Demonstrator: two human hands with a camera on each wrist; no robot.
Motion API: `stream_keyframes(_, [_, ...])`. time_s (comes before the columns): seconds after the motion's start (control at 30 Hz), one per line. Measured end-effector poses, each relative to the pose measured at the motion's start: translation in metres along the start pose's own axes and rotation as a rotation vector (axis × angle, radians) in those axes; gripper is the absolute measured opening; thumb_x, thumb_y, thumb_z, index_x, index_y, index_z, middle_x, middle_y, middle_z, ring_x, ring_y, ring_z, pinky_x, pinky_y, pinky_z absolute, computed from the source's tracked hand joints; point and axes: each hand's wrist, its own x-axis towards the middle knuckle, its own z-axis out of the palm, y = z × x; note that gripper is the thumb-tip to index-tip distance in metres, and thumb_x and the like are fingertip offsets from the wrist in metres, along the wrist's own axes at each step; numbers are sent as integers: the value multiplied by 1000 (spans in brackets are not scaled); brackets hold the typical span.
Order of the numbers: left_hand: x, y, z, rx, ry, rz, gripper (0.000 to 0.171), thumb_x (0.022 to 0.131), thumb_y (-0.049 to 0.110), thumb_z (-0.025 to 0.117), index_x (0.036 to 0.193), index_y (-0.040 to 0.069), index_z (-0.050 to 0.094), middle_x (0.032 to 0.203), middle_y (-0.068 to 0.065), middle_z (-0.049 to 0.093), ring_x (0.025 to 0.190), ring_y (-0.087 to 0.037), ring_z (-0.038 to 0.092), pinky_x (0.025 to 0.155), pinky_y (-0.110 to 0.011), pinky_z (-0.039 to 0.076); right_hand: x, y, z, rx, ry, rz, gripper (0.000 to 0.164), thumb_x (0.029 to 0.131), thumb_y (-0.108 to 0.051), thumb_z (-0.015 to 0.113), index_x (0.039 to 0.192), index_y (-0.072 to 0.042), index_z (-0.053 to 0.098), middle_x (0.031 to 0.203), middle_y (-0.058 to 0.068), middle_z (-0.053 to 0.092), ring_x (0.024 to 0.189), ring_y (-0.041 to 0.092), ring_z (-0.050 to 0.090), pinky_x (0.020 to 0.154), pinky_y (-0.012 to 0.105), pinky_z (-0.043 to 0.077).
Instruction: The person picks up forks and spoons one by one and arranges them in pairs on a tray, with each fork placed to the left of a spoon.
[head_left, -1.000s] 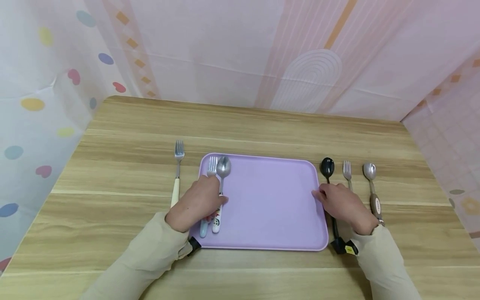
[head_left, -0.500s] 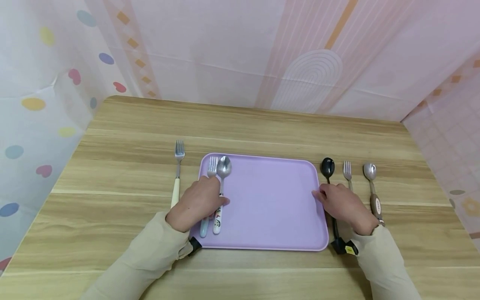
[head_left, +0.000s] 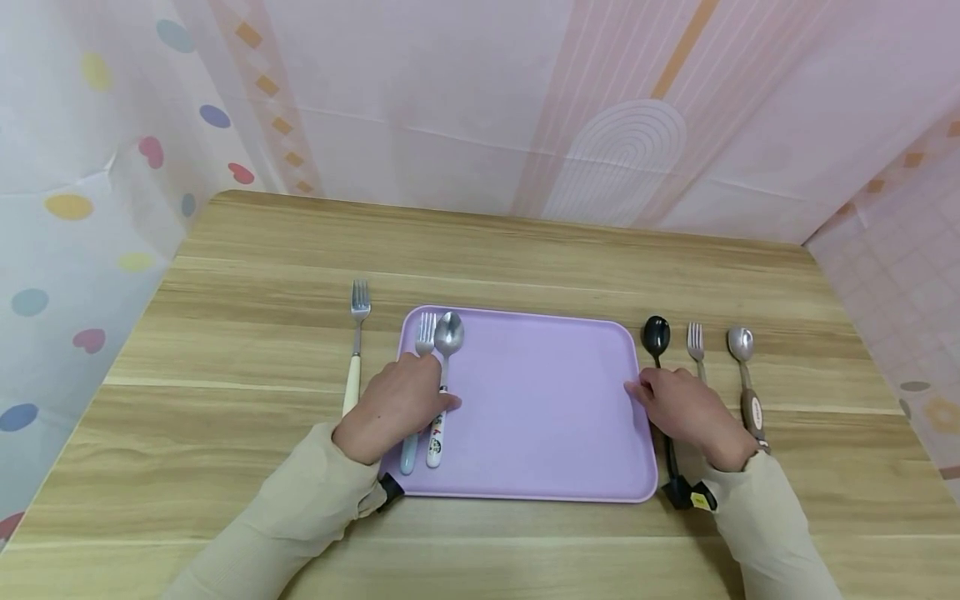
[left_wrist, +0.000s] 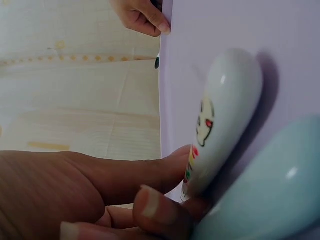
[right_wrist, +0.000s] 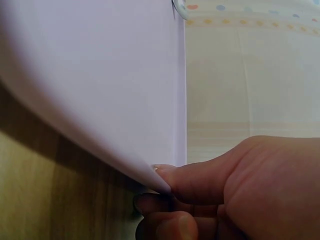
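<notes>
My left hand (head_left: 397, 408) is over the left part of a lilac tray (head_left: 540, 400). Its thumb and fingertips pinch the white handle of a spoon (head_left: 449, 333), which has a cartoon print. Close beside that spoon lies a fork (head_left: 425, 332) with a pale blue handle (left_wrist: 270, 185), partly hidden under the hand. At the tray's right side, my right hand (head_left: 682, 407) grips the rim, thumb (right_wrist: 195, 180) on the inside and fingers curled below the edge. A black spoon (head_left: 656, 335) runs beneath this hand, just outside the tray.
Left of the tray lies a fork (head_left: 360, 300) with a cream handle. To the right are another fork (head_left: 696, 340), its handle hidden by the right arm, and a spoon (head_left: 741, 342) with a brown handle. A patterned cloth (head_left: 450, 108) hangs behind the wooden table (head_left: 480, 250).
Almost everything is still. The left thumb has shifted very slightly right, and the print on the white handle shows a little differently. The right hand stays at the rim.
</notes>
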Motion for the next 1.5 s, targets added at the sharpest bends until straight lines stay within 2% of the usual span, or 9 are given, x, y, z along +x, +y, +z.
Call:
stream_keyframes(0.23, [-2, 0, -4, 40, 7, 17, 33, 78, 30, 71, 59, 10, 52, 53, -3, 49, 45, -16, 49, 38, -28, 38, -1, 0, 0, 2, -1, -1, 23, 95, -23, 48, 87, -4, 60, 60, 2, 49, 53, 14, 46, 48, 29, 38])
stream_keyframes(0.4, [-5, -5, -15, 42, 31, 33, 33, 79, 33, 69, 60, 11, 53, 54, -3, 52, 47, -16, 50, 39, -30, 40, -1, 0, 0, 5, -2, -8, 23, 95, -23, 48, 87, -4, 60, 60, 2, 49, 53, 14, 46, 48, 29, 38])
stream_keyframes(0.53, [-5, -16, -28, 22, 62, 26, 30, 81, 34, 66, 65, 11, 55, 57, -2, 53, 51, -16, 50, 42, -31, 40, -1, 0, 0, 2, 1, -19, 23, 95, -23, 48, 86, -4, 59, 60, 1, 49, 52, 14, 45, 48, 29, 38])
stream_keyframes(0.77, [-5, -41, -52, 14, 89, -25, 29, 86, 33, 61, 73, 7, 56, 62, -4, 52, 54, -18, 47, 43, -30, 38, 0, 0, 0, 0, -1, -21, 23, 95, -23, 48, 85, -5, 59, 60, 1, 49, 52, 14, 45, 48, 29, 38])
stream_keyframes(0.87, [-5, -51, -60, 17, 100, -37, 29, 87, 32, 59, 72, 7, 55, 62, -3, 50, 54, -18, 46, 43, -30, 37, 0, 0, 0, -5, 2, -19, 24, 95, -23, 48, 84, -5, 59, 60, 1, 49, 53, 14, 45, 48, 29, 38])
stream_keyframes(1.1, [0, -68, -66, 41, 37, -74, 30, 85, 31, 61, 67, 8, 51, 58, -2, 42, 53, -18, 42, 43, -30, 35, -1, 0, 1, 8, -1, -8, 24, 95, -23, 48, 84, -5, 59, 60, 2, 49, 52, 14, 45, 47, 29, 38])
stream_keyframes(1.27, [4, -73, -63, 41, -24, -109, 30, 82, 31, 64, 66, 8, 52, 58, -3, 43, 53, -18, 42, 44, -30, 35, -1, 1, 1, 9, 2, -8, 24, 95, -23, 48, 84, -5, 59, 60, 2, 49, 52, 14, 45, 47, 28, 38])
stream_keyframes(1.5, [8, -79, -61, 46, -61, -110, 31, 83, 29, 63, 60, 11, 50, 55, 1, 39, 51, -15, 39, 43, -27, 31, 0, 1, 1, 3, 7, -11, 24, 95, -23, 48, 85, -5, 59, 60, 2, 49, 52, 14, 45, 47, 29, 38])
